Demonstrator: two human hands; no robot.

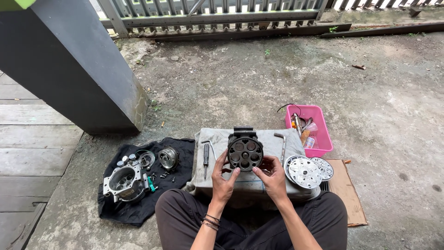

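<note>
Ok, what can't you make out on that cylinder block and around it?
Head view only:
- Cylinder block: rear face turned away; lower edge covered by left hand and right hand.
- Pink tray: contents overlap, too small.
- Loose bits on black cloth: too small.

Black cloth (pixel 134 210): lay on the concrete floor, left of the grey cloth
Metal housing (pixel 124 181): sat on the black cloth, round parts just beside it
Screwdriver (pixel 206 157): rested on the grey cloth (pixel 217 139)
Bent wrench (pixel 281 144): on the grey cloth, right side
Two silver discs (pixel 302 171): side by side, touching
Pink tray (pixel 323 134): held small tools and a can
Cardboard (pixel 349 194): lay flat under the discs' edge
Grey pillar (pixel 69 60): stood at the left
</note>
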